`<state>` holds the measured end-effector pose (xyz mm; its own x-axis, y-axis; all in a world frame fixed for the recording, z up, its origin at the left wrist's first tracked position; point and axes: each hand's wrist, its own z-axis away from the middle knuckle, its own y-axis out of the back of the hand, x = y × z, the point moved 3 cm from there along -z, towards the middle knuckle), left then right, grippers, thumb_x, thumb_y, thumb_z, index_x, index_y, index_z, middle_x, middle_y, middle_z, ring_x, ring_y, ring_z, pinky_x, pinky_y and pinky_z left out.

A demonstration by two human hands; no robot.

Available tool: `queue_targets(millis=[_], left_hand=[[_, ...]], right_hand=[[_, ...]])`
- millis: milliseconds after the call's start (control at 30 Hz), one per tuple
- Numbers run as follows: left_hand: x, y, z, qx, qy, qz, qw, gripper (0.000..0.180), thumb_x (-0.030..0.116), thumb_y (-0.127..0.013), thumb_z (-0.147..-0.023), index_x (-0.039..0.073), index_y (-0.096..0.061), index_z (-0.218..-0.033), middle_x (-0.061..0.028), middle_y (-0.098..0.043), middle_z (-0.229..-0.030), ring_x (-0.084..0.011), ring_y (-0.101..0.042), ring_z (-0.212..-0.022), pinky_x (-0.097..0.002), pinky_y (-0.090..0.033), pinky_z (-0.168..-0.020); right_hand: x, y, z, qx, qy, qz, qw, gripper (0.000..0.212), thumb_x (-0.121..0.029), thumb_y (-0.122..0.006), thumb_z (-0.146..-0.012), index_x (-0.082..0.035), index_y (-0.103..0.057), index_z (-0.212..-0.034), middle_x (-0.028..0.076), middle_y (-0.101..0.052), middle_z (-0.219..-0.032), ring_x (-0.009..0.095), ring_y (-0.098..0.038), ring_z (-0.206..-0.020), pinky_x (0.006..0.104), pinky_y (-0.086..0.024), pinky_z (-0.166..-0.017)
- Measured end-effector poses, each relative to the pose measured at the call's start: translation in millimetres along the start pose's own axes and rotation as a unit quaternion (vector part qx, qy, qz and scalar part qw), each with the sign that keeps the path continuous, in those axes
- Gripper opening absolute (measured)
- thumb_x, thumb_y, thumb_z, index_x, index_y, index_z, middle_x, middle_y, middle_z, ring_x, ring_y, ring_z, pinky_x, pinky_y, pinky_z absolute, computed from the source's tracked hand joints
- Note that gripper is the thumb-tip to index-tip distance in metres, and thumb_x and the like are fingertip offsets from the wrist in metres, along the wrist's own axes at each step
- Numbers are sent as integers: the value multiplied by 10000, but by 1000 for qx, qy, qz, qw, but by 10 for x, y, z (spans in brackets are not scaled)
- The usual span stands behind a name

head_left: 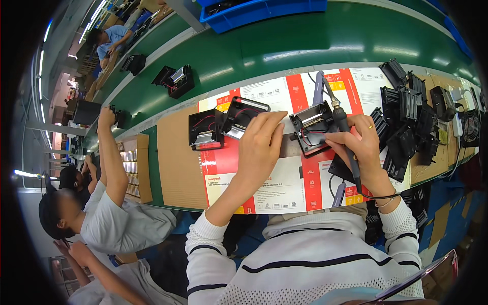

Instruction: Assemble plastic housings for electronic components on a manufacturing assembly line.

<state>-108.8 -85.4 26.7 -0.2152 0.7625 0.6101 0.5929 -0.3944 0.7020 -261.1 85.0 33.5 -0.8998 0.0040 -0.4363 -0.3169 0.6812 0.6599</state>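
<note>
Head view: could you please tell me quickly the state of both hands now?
Left hand: open, fingers loosely extended; nothing visible in its grip.
Right hand: closed, holding a dark corded tool.

Opens onto an indoor workshop, with a long, glossy green work surface (pixel 305 46) curving across the upper part of the view. Gleams with pale, streaky reflections along that green. Shows a straight, pale grey rail (pixel 170 47) bordering it at upper left, near a grey metal post (pixel 187 15). Includes a bright blue, open plastic bin (pixel 264 15) at the top edge. Stretches away on the left past a brown, wood-toned bench (pixel 99 84) into small, blurred depths. Glows at far left with slim white tube lamps (pixel 41 66) in a receding row. Darkens to black around the rim.
</note>
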Motion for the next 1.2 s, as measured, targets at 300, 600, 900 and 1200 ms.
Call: queue_targets(millis=[300,600,900,1200], left_hand=[[380,5,-121,-172,-174,-17,969,134,66,-718,-864,42,-734,-995,-71,-531,-926,-244,-534,-826,-364,-461,-718],[351,-235,-156,-161,-196,-100,962,131,126,-693,-844,82,-724,-964,-64,-587,-869,-245,-612,-859,-378,-487,-734],[455,-537,-298,-249,-233,-172,924,123,47,-723,-709,15,-675,-818,-149,-696,-830,-315,-707,-842,-400,-556,-649],[277,-292,-322,-178,-109,10,978,160,73,-665,-880,35,-644,-1034,-139,-639,-897,-320,-679,-839,-436,-545,-696]], right_hand=[[90,8,13,8,-34,-4,999,224,-100,-850,-716,-117,-719,-897,67,-608,-904,254,-595,-847,371,-458,-793],[182,-52,-3,4,-127,-28,991,188,-32,-811,-785,-66,-711,-941,98,-616,-894,284,-607,-908,381,-474,-816],[258,-42,-3,-4,-115,-76,990,120,55,-724,-851,15,-660,-945,116,-606,-867,272,-600,-824,339,-472,-769],[239,-72,-52,38,-96,-12,995,147,-66,-803,-782,-104,-708,-888,84,-591,-841,283,-608,-819,376,-466,-749]])
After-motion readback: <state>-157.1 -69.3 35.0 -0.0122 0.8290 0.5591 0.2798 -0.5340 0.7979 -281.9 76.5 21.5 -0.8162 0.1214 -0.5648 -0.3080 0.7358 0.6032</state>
